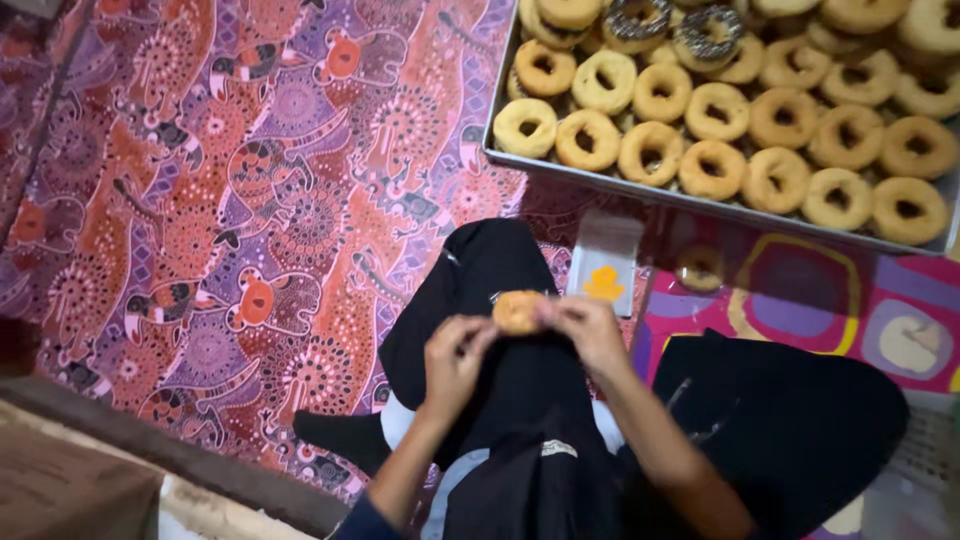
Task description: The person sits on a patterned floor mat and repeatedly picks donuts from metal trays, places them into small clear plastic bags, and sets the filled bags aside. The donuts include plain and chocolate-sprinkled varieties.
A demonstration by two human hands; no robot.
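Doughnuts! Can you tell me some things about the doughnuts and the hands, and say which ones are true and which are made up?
1. Both hands hold one doughnut together. True: the left hand and the right hand each pinch a side of it.
2. The metal tray has only three doughnuts in it. False: it is packed with many rows.
3. Two doughnuts at the back have dark topping. True.
4. The small clear bag lies inside the tray. False: it lies on the patterned cloth, just outside the tray.
5. The held doughnut is over the tray. False: it is over the person's lap.
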